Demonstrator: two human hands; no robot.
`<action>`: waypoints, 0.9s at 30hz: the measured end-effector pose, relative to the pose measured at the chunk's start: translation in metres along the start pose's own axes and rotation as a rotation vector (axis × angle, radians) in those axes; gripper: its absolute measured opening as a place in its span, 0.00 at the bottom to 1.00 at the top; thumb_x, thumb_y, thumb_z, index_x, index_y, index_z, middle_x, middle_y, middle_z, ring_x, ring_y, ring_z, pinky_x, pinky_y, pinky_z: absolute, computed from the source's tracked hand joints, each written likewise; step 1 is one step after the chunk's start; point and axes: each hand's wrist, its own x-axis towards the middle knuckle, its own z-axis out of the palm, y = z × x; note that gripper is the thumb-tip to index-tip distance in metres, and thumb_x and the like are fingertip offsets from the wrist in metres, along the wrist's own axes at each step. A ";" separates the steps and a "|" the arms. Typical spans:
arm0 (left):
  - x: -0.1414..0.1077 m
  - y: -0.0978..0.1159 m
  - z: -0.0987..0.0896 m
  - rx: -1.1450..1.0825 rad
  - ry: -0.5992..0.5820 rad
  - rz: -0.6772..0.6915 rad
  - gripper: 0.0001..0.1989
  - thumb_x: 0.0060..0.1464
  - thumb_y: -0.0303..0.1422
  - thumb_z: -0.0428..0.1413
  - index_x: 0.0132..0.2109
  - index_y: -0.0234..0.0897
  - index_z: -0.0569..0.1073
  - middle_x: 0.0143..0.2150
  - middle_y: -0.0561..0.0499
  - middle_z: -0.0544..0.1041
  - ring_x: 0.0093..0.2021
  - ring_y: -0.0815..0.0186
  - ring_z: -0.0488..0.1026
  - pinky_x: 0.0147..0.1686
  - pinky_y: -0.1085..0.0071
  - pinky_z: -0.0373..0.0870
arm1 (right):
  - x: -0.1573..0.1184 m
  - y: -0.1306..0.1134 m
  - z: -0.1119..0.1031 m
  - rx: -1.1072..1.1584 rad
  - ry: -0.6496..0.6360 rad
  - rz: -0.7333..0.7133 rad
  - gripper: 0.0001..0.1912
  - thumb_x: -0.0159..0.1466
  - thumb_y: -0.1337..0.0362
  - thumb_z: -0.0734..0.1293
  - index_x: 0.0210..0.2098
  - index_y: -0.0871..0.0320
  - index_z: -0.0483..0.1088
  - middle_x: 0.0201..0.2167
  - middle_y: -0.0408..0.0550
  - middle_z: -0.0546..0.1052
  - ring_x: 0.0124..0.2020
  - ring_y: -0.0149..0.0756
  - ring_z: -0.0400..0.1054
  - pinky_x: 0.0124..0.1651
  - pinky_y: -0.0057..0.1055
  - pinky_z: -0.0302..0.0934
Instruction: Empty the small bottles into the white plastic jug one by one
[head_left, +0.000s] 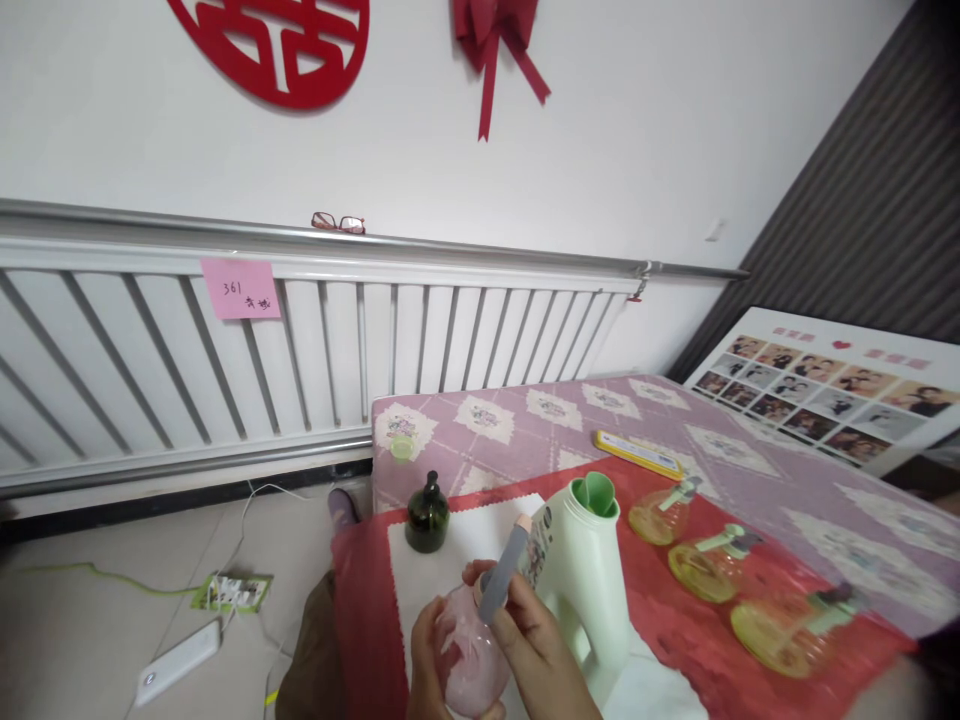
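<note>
My left hand (427, 650) is wrapped round a round pink translucent spray bottle (471, 650). At the bottle's neck, the fingers of my right hand (536, 640) close on its grey spray head (504, 570), which points up and tilts to the right. Right behind my right hand stands a pale green detergent jug (596, 570), its green spout uncovered at the top. A small dark green bottle (427, 522) with a black top stands upright on the white cloth (469, 535), beyond my left hand.
Several yellow spray bottles (705, 570) stand on the red cloth (652, 575) at right. Behind them lies a yellow flat case (637, 455). A pale green cap (402, 447) sits near the table's far left corner. A radiator (480, 340) runs along the wall; a power strip (232, 592) lies on the floor.
</note>
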 end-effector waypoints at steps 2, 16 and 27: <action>-0.001 -0.001 0.001 -0.002 0.016 0.014 0.47 0.29 0.22 0.57 0.61 0.39 0.54 0.63 0.39 0.63 0.63 0.50 0.63 0.57 0.61 0.68 | 0.002 0.005 0.001 0.020 0.035 -0.005 0.19 0.59 0.48 0.68 0.46 0.50 0.72 0.46 0.48 0.77 0.49 0.42 0.70 0.52 0.36 0.61; -0.004 -0.006 0.002 0.008 0.006 0.063 0.49 0.42 0.38 0.62 0.65 0.37 0.44 0.65 0.34 0.57 0.65 0.48 0.60 0.60 0.58 0.64 | 0.003 0.016 0.015 0.067 0.175 0.004 0.23 0.52 0.48 0.73 0.43 0.53 0.72 0.43 0.51 0.79 0.45 0.44 0.72 0.50 0.39 0.66; -0.003 0.008 -0.009 0.105 -0.052 -0.068 0.52 0.32 0.32 0.68 0.64 0.46 0.54 0.60 0.40 0.67 0.63 0.43 0.63 0.60 0.54 0.64 | 0.002 0.012 0.016 0.100 0.155 0.025 0.23 0.53 0.46 0.72 0.42 0.53 0.73 0.40 0.49 0.80 0.44 0.45 0.73 0.49 0.39 0.67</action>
